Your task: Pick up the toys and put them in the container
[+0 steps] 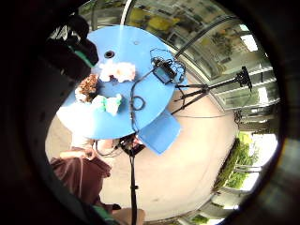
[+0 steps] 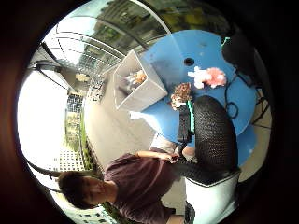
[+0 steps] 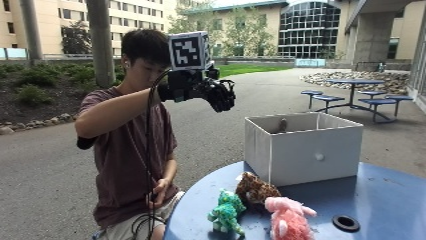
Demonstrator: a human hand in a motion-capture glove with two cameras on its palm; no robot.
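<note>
Topping round blue table (image 3: pixel 393 200) outdoors: three toys (image 3: pixel 256 207)

Below the raised hands, the white container (image 3: pixel 303 152) hides its contents in the outside view except one small tip at the rim. The pink plush toy (image 3: pixel 287 220) and blue surface (image 3: pixel 379 200) are cut off by the lower edge.

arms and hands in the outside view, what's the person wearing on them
The right hand wears a bulky black glove with a woven, knobbly surface, and black hardware sits at its wrist. The upper arms are covered by the short sleeves of a maroon T-shirt; the forearms are bare. The other hand wears no glove.
</note>
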